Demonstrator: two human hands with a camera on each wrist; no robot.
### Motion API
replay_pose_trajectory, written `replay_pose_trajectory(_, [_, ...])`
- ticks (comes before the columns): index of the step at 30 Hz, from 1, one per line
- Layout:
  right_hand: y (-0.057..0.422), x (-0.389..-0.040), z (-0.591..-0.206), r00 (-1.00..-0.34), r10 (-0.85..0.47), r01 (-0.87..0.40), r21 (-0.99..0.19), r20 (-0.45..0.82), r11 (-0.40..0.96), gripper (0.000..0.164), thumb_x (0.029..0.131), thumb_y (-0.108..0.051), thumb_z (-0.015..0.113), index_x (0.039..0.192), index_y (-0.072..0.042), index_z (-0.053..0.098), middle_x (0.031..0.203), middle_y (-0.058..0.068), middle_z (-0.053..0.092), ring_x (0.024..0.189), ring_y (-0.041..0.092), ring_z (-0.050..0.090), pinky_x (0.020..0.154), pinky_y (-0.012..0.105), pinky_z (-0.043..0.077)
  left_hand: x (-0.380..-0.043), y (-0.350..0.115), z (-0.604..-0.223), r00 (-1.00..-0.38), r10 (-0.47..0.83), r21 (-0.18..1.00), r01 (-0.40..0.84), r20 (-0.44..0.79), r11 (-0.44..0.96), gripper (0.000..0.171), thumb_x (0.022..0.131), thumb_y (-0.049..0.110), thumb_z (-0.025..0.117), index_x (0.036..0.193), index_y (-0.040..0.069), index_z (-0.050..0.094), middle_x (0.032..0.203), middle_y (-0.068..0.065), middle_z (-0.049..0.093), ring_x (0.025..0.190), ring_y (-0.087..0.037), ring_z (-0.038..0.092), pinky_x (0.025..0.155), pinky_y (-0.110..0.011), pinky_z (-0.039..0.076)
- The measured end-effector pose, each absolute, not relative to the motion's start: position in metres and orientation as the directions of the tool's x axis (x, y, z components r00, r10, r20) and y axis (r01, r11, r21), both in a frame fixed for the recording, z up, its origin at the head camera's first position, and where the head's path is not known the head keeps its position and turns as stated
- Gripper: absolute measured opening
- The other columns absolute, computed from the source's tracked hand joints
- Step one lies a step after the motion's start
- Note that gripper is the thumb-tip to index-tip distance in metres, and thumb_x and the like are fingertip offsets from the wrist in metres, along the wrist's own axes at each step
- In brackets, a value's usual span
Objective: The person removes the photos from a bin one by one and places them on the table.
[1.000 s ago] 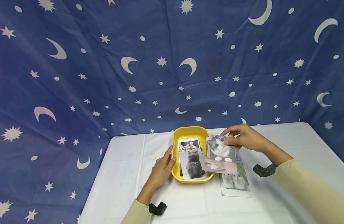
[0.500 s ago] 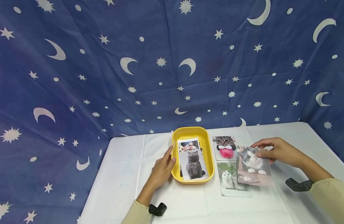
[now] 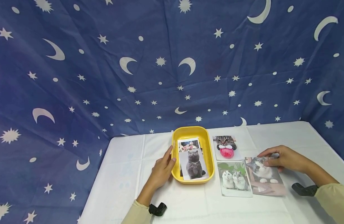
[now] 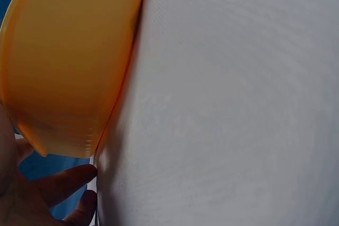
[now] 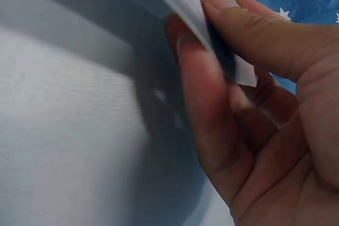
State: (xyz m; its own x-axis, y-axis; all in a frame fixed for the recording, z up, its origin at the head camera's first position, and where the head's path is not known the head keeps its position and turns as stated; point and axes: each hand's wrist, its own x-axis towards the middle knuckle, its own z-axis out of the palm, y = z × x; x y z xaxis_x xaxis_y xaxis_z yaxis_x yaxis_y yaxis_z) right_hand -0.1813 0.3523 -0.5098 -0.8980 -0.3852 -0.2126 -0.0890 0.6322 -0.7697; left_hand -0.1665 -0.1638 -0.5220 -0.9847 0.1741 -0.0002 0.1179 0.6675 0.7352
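My right hand (image 3: 290, 160) pinches a square photo card (image 3: 265, 179) of a grey-and-white cat between thumb and fingers. In the right wrist view the card (image 5: 183, 3) shows edge-on, slightly above the white cloth. Left of it lies a photo card of two white hamsters (image 3: 234, 180). Behind that lies a card of a tabby cat with a pink ball (image 3: 226, 147). My left hand (image 3: 162, 169) rests against the left side of the yellow tray (image 3: 211, 165), its fingers loosely extended. Inside the tray are a grey cat card (image 3: 193, 166) and a flower card (image 3: 189, 145).
A white cloth (image 3: 118, 180) covers the table. Behind it hangs a blue curtain (image 3: 149, 77) with moons and stars. Black wrist cameras (image 3: 158, 209) sit on both wrists.
My right hand has carried the cat card from over the tray's right edge rightward and down, beside the hamster card. The tabby card has come into view. The left hand has stayed put.
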Motion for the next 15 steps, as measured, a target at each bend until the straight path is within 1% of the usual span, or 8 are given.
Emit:
replay_pose_trajectory(2, [0.3519,-0.1807,-0.5118,-0.900,-0.392,-0.116,-0.762,-0.191,0.637,0.037,0.086,-0.024,0.081,0.120,-0.010,0.075,0.099,0.008,0.067,0.051,0.007,0.051,0.046,0.031,0.050,-0.1666,-0.1634,-0.5214,-0.985,0.175,0.737,0.118,-0.001,0.666,0.057,0.108,0.048,0.044,0.161,0.043,0.025,0.150,-0.007,0.057,0.140,-0.034,0.051,0.107,-0.070,0.037])
replay_pose_trajectory(5, [0.3500,-0.1791,-0.5137,-0.904,-0.396,-0.153,-0.745,-0.159,0.650,0.037,0.084,-0.025,0.083,0.117,-0.011,0.076,0.086,-0.001,0.064,0.054,0.006,0.050,0.046,0.029,0.049,-0.1666,-0.1635,-0.5213,-0.985,0.175,0.738,0.115,-0.004,0.665,0.057,0.108,0.048,0.043,0.161,0.043,0.024,0.150,-0.006,0.057,0.140,-0.034,0.050,0.107,-0.071,0.037])
replay_pose_trajectory(9, [0.3479,-0.1770,-0.5156,-0.915,-0.397,-0.237,-0.706,-0.067,0.667,0.034,0.081,-0.025,0.085,0.112,-0.015,0.078,0.089,-0.006,0.066,0.062,0.006,0.050,0.048,0.026,0.047,-0.1663,-0.1639,-0.5216,-0.985,0.174,0.739,0.112,-0.007,0.664,0.057,0.108,0.050,0.043,0.161,0.043,0.025,0.151,-0.005,0.056,0.141,-0.034,0.050,0.107,-0.072,0.036])
replay_pose_trajectory(12, [0.3481,-0.1770,-0.5177,-0.915,-0.403,-0.311,-0.667,0.017,0.677,0.032,0.079,-0.026,0.087,0.108,-0.018,0.080,0.091,-0.008,0.070,0.070,0.003,0.051,0.057,0.023,0.046,-0.1663,-0.1640,-0.5219,-0.984,0.177,0.740,0.119,0.000,0.661,0.057,0.108,0.050,0.043,0.161,0.042,0.025,0.150,-0.007,0.056,0.140,-0.035,0.050,0.107,-0.070,0.038])
replay_pose_trajectory(15, [0.3496,-0.1781,-0.5195,-0.914,-0.400,-0.343,-0.641,0.060,0.686,0.031,0.077,-0.026,0.088,0.107,-0.020,0.080,0.094,-0.009,0.072,0.077,0.002,0.052,0.065,0.021,0.043,-0.1665,-0.1639,-0.5221,-0.983,0.181,0.740,0.126,0.006,0.660,0.057,0.108,0.050,0.043,0.162,0.041,0.025,0.150,-0.009,0.056,0.140,-0.034,0.051,0.107,-0.069,0.039])
